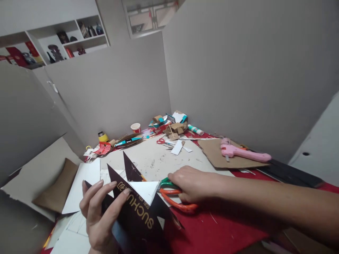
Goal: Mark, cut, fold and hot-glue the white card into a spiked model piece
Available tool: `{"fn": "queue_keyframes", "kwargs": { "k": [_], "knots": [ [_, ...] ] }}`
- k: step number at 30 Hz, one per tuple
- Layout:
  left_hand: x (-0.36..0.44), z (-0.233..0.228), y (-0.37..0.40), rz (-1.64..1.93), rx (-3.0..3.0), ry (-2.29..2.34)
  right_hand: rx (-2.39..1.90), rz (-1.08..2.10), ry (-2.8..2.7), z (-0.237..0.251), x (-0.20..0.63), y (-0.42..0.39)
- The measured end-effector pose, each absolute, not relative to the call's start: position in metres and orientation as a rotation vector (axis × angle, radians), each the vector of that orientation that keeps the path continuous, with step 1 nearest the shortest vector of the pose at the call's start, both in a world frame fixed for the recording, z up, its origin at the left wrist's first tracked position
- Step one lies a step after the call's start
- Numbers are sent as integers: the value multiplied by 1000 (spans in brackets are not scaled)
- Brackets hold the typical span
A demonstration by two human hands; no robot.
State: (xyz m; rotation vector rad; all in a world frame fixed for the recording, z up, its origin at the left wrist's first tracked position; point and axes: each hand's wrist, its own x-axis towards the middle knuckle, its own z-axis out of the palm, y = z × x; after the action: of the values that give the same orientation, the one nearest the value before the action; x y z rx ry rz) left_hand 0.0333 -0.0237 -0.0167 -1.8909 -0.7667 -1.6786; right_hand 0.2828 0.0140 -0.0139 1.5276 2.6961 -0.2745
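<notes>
Two hands busy | left hand [99, 211] grips the dark printed card [137, 208], raised over the bench [225, 229], several pointed notches already cut | right hand [192, 183] curls onto the orange-green scissors [177, 199] lying on the bench, not lifted | more edge uncut, by the look.
</notes>
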Motion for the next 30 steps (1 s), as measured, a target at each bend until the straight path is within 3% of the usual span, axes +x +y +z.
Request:
{"fn": "queue_keyframes", "kwargs": {
  "k": [6, 12, 18, 30],
  "knots": [
    [36, -12, -30, -1892, -1851, -750, 1726, -135, 2846, -30, 321, 12],
    [26, -8, -27, -1853, -1943, -722, 1867, -96, 3216, -45, 347, 2],
    [12, -9, -12, -1836, -2207, -702, 1664, 220, 3243, -27, 339, -13],
    [11, -14, -5, -1807, -2369, -765, 1416, 247, 3323, -23, 329, -9]
  ]
}}
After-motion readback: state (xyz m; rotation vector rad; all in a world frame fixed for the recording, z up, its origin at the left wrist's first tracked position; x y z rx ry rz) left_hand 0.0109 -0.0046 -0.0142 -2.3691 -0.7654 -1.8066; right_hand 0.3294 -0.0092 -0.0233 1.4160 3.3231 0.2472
